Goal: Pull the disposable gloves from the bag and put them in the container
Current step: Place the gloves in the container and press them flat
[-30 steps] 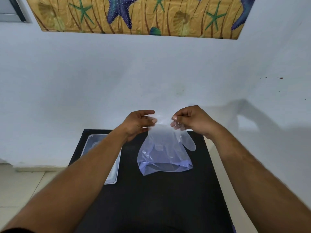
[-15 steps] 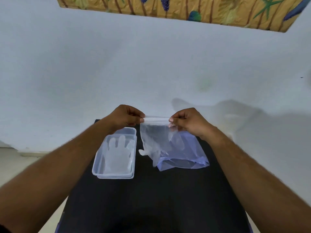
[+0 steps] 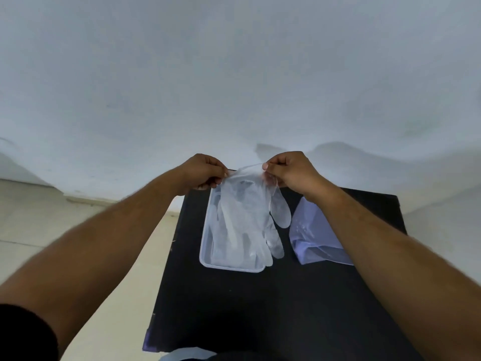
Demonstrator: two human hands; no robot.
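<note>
A clear disposable glove hangs by its cuff above the clear plastic container, fingers pointing down towards me. My left hand pinches the cuff's left corner and my right hand pinches the right corner. The glove's fingertips and thumb reach past the container's right rim. At least one more glove lies flat inside the container. The pale blue plastic bag lies on the table to the right, partly hidden by my right forearm.
Everything rests on a small black table set against a white wall. Pale tiled floor lies to the left of the table. A light object shows at the table's near edge.
Both hands have carried the glove leftwards from over the bag to over the container. The bag stays on the table at the right. The camera has tilted down.
</note>
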